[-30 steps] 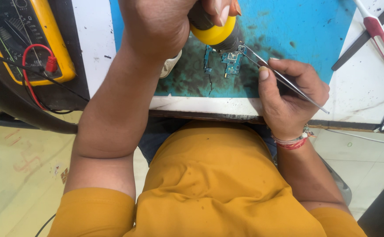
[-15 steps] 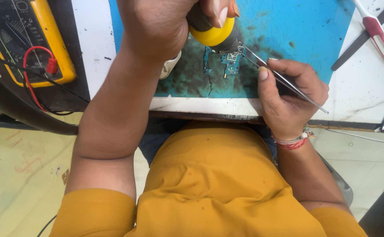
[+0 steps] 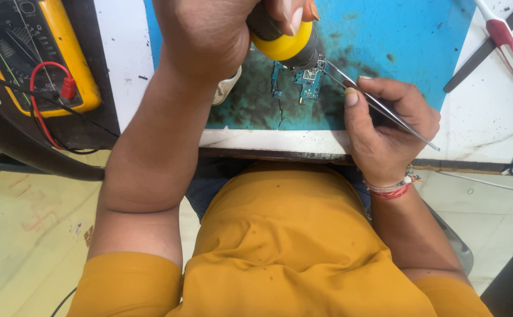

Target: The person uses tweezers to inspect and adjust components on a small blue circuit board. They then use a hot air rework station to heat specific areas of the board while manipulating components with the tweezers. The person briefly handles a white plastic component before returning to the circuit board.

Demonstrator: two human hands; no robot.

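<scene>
Almost nothing has moved since a second ago. Both hands sit in the same spots, so the work on the little board goes on, slow and steady.

The left hand (image 3: 209, 35) is wrapped tight around a tool with a yellow and black handle (image 3: 283, 38). Its dark tip points down at the small blue-green circuit board (image 3: 308, 79). The tip is hidden under the handle, so I cannot tell if it touches the board.

The right hand (image 3: 385, 126) pinches thin metal tweezers (image 3: 374, 103) between thumb and fingers. The tweezer points reach to the right edge of the board and seem to hold it in place.

The board lies on a blue mat (image 3: 397, 41), in a dark, burnt-looking patch near the middle. The mat lies on a white table (image 3: 485, 123).

Far left is a yellow meter (image 3: 63, 53) with a red wire (image 3: 42, 100) and black wires. Far right lies a tool with red and white handles (image 3: 503, 38), well away from the hands. A thick black hose (image 3: 33, 158) curves along the left side. Nothing stands between the hands and the board, but the left hand hides much of it.
</scene>
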